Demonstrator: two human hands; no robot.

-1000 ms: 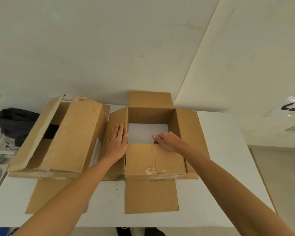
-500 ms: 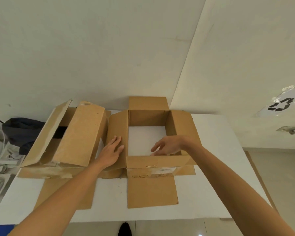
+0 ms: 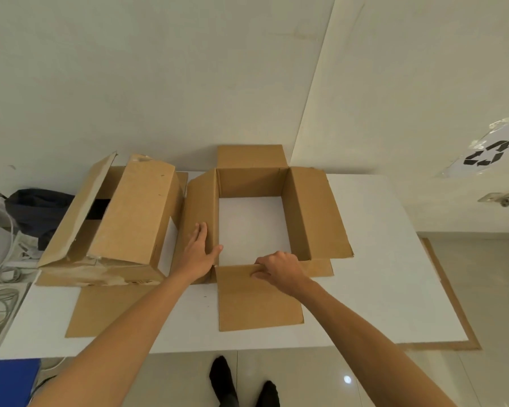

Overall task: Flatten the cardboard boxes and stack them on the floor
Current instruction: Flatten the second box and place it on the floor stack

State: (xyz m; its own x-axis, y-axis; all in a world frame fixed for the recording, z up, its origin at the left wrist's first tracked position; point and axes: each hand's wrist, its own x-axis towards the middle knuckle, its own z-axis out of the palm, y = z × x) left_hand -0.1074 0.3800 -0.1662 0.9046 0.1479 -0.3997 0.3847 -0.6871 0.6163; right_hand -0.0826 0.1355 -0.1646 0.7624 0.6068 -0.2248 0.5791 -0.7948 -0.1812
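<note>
Fingers of the left hand (image 3: 200, 254) lie straight and flat on the left wall of the opened box (image 3: 312, 212), thumb hooked over its inner edge; the right hand (image 3: 279, 267) curls its fingers over the top edge of the near wall, gripping it. Off to the left on the same white table (image 3: 373, 259) sits the second box (image 3: 130, 218), upright on its side with one flap (image 3: 77, 221) lifted and not yet collapsed. The opened box stands at the middle of the table with both ends undone, so the tabletop shows through it, and its flaps are splayed outward on all four sides.

The step in hand looks like collapsing this tube of cardboard. The next move probably calls for pushing opposite corners toward each other so the walls fold along their creases, then pressing the sheet flat.

Beyond the table's left edge lie a dark bag (image 3: 39, 210) and loose cables (image 3: 0, 298). To the right, a cardboard sheet (image 3: 453, 304) lies on the tiled floor (image 3: 488, 289) beside the table, a likely base for the stack. A recycling sign (image 3: 482, 155) hangs on the pale wall.
</note>
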